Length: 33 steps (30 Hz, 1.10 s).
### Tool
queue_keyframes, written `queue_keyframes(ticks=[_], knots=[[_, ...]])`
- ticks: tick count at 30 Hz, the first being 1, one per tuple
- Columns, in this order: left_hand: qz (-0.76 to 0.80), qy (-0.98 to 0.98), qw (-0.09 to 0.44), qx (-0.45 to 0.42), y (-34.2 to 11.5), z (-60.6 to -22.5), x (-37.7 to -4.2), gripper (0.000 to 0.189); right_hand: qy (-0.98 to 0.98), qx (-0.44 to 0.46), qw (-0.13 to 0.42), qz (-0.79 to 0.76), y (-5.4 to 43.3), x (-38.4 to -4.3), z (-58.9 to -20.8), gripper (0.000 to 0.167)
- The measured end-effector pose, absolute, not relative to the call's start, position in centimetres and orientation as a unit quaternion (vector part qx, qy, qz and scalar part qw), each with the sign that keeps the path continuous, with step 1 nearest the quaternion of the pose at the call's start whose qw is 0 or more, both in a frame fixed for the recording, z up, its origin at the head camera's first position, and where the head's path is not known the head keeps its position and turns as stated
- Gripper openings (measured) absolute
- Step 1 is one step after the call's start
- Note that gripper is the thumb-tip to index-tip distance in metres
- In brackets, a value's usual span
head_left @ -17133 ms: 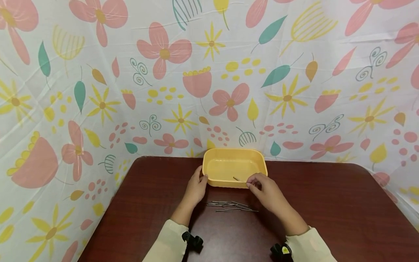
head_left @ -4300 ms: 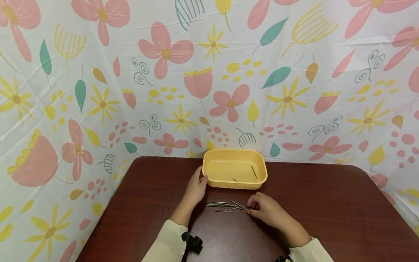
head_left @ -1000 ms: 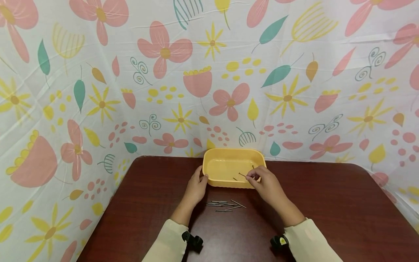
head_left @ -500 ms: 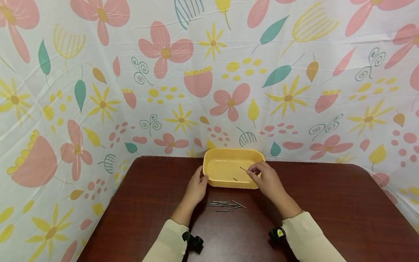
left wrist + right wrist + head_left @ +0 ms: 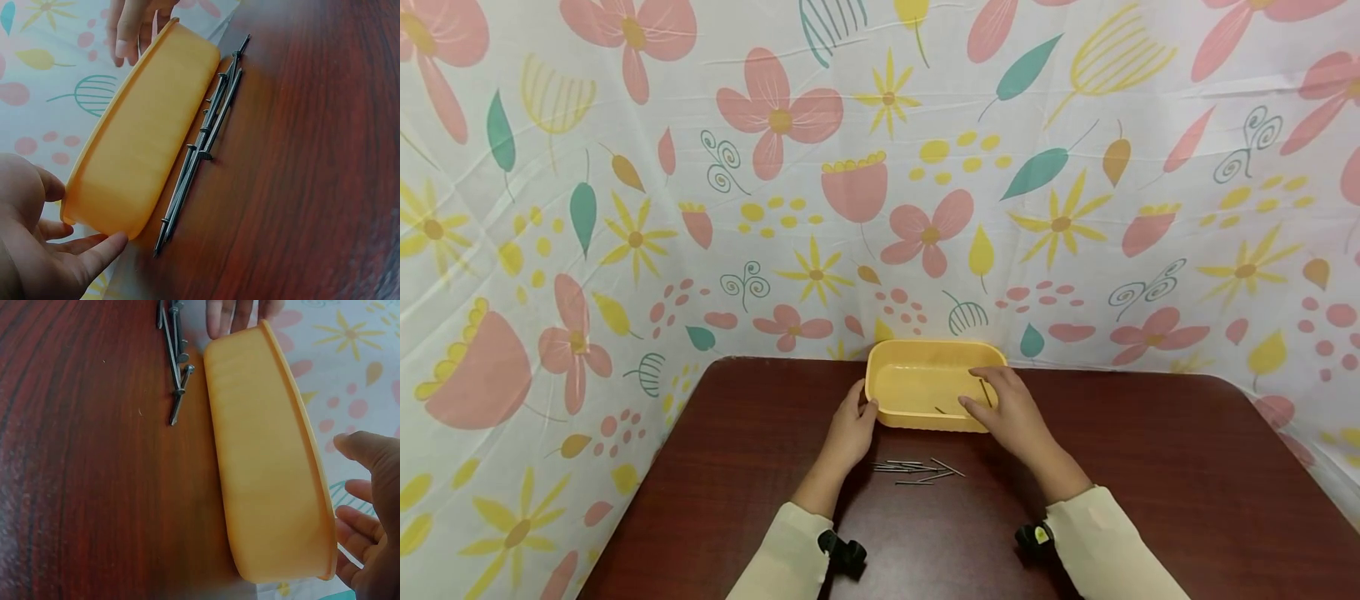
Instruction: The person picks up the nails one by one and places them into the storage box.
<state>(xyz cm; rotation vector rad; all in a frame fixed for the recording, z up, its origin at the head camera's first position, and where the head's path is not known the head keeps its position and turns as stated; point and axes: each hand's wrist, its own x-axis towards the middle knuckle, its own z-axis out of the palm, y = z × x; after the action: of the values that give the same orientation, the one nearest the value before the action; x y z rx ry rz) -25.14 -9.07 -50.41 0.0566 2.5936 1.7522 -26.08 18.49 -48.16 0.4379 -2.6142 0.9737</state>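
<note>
We see the right hand (image 5: 1013, 414) over the right end of the yellow tray, its thumb and fingers parted with nothing between them. Half a second ago that hand was pinching a nail above the tray; now the pinch has come undone. The left hand (image 5: 850, 427) holds the tray's left end, thumb at the near side and fingers wrapped round the corner, just as we saw it in the earlier frames.

The yellow tray (image 5: 917, 420) sits in the same place, at the far edge of the desk between the two hands. Inside it we can make out one dark nail (image 5: 986, 393) lying near the right end, seen through the gap between right thumb and fingers, and a short piece of another nail (image 5: 940, 410) showing above the front wall. We cannot tell whether the right hand hides more.

On the desk (image 5: 760, 467), just in front of the tray, lies a loose pile of nails (image 5: 204, 134), some crossing. Seventeen seconds ago it reached further to the right. Beyond the hands are the pale sleeves (image 5: 790, 550), and behind the desk hangs a white flowered cloth (image 5: 700, 225).
</note>
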Motion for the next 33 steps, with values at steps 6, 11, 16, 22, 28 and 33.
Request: queue_keyframes(ticks=[6,11,16,22,28,33], knots=[[0.558,0.83,0.01,0.013,-9.1,-50.5,-25.2,0.059,-0.911,0.154,0.167,0.344,18.4,-25.8,-48.2,0.056],[0.56,0.828,0.018,0.01,-9.1,-50.6,-25.3,0.06,-0.907,0.162,0.176,0.346,18.5,-25.7,-48.2,0.056],[0.559,0.829,0.013,0.009,-9.1,-50.7,-25.4,0.06,-0.907,0.163,0.174,0.347,18.5,-25.4,-48.1,0.055],[0.556,0.831,0.009,0.009,-9.0,-50.8,-25.5,0.059,-0.904,0.172,0.18,0.348,18.6,-25.3,-48.2,0.055],[0.553,0.833,0.01,0.009,-9.0,-50.7,-25.4,0.06,-0.901,0.183,0.193,0.343,18.6,-24.8,-48.2,0.055],[0.553,0.833,0.011,0.007,-9.0,-50.7,-25.4,0.06,-0.905,0.182,0.191,0.335,18.6,-24.2,-48.1,0.053]])
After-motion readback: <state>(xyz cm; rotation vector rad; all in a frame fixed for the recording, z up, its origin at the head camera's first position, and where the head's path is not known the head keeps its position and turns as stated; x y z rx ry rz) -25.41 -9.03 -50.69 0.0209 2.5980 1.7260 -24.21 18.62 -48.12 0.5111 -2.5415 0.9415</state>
